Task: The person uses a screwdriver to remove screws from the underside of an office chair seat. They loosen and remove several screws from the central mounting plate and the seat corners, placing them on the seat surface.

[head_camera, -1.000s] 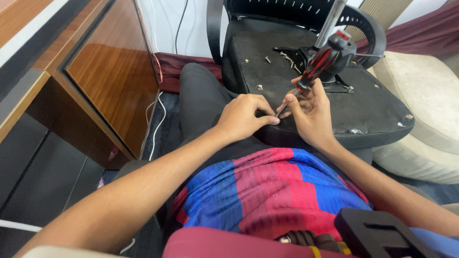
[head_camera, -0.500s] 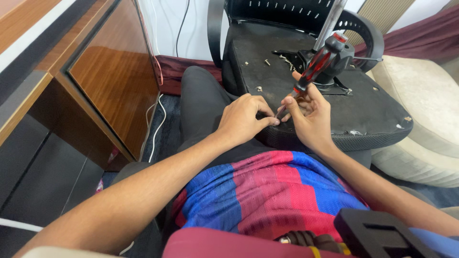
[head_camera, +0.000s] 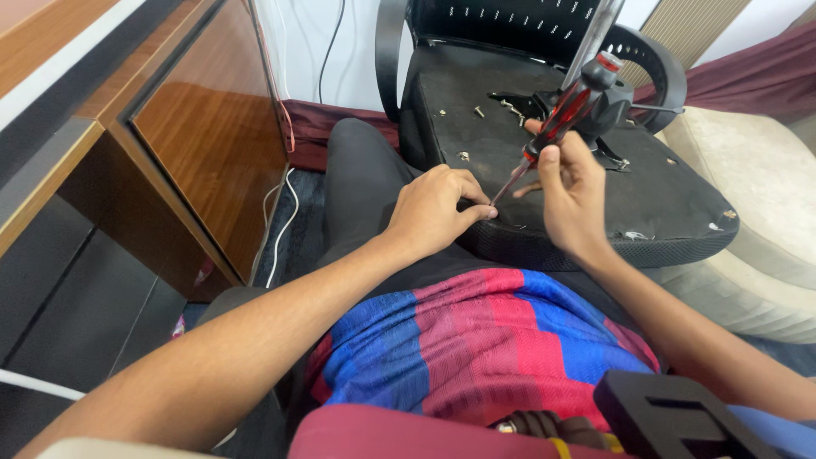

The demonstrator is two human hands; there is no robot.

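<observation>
The head view showed the right hand [head_camera: 571,191] gripping a red-black screwdriver [head_camera: 561,115], its tip at the near edge of the upturned chair seat [head_camera: 663,200]. The left hand [head_camera: 438,208] pinched closed beside the tip, probably on a screw, though none was visible. The step looked like seating it; the next move would call for a steady, aligned tip.

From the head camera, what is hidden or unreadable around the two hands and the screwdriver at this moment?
- Screwdriver tip: hidden in the head view behind the left hand fingertips; whatever it meets cannot be seen.
- Anything pinched by the left hand: covered by its own fingers.
- Right hand palm: turned away from the camera.
- Loose screws on the upturned chair seat: too small to tell head type.
- Chair backrest: cut off by the top edge.
</observation>
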